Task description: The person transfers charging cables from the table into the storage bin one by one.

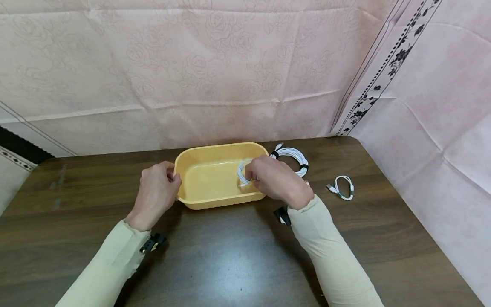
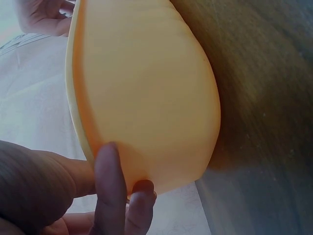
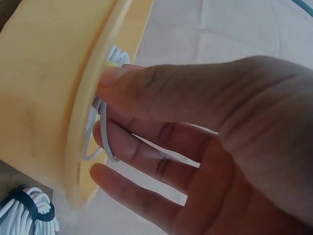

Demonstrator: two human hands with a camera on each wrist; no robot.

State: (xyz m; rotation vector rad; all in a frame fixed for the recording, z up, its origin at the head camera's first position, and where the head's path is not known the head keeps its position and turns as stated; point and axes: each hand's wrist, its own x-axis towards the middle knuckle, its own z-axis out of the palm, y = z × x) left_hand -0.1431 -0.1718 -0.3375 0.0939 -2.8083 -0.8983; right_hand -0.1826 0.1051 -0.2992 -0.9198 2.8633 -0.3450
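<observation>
A yellow plastic basin [image 1: 218,202] with rounded corners lies on the table. My left hand [image 1: 155,192] pinches its left rim; in the left wrist view, fingers [image 2: 108,183] press against the basin's outer wall [image 2: 146,88]. Over the basin's right end, my right hand [image 1: 277,181] holds a coiled white cable [image 1: 241,172] between thumb and fingers. Loops of that cable [image 3: 104,134] hang just inside the rim in the right wrist view, with the other fingers spread loosely. Part of the coil is hidden behind the right hand.
A larger coil of white cable [image 1: 295,153] with black ties lies against the basin's right side, partly behind the right hand. Farther right is a short white USB cable [image 1: 352,187]. Patterned cloth [image 1: 215,76] hangs behind the brown wooden table [image 1: 215,256].
</observation>
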